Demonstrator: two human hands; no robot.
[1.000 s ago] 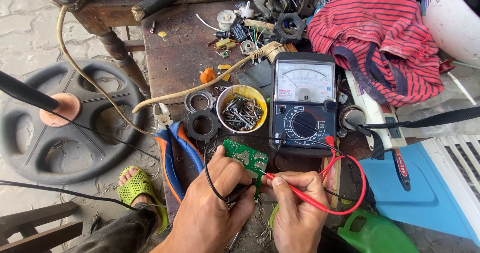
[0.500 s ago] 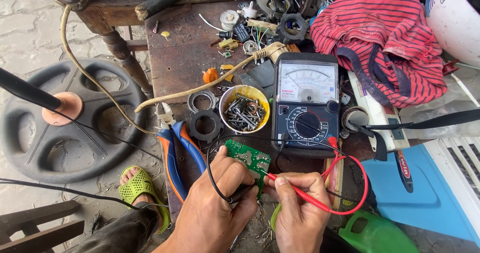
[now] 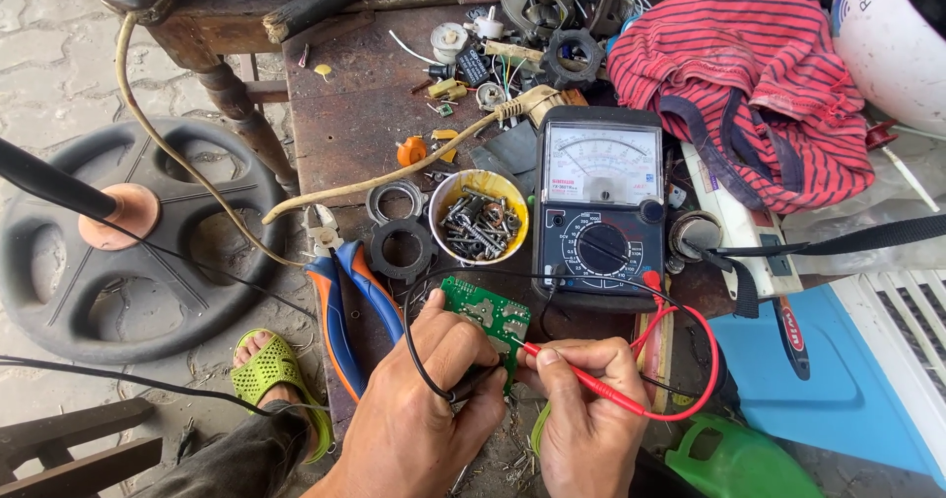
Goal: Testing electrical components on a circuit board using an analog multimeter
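My left hand (image 3: 424,399) grips a small green circuit board (image 3: 485,313) together with a black test probe (image 3: 471,384). My right hand (image 3: 586,409) pinches a red test probe (image 3: 572,372), its tip touching the board's right edge. Red and black leads run up to a black analogue multimeter (image 3: 599,207) lying just beyond the board on the rusty brown table (image 3: 345,114).
A yellow cup of screws (image 3: 480,215) stands left of the meter. Blue-and-orange pliers (image 3: 340,301) and black rings (image 3: 401,247) lie further left. A red striped cloth (image 3: 749,74) covers the back right. A black wheel-shaped stand base (image 3: 128,242) sits on the paving, near a foot in a green sandal (image 3: 274,370).
The view has shifted slightly. Both hands stay on the board and probes in the same grip; the red probe tip remains at the board.
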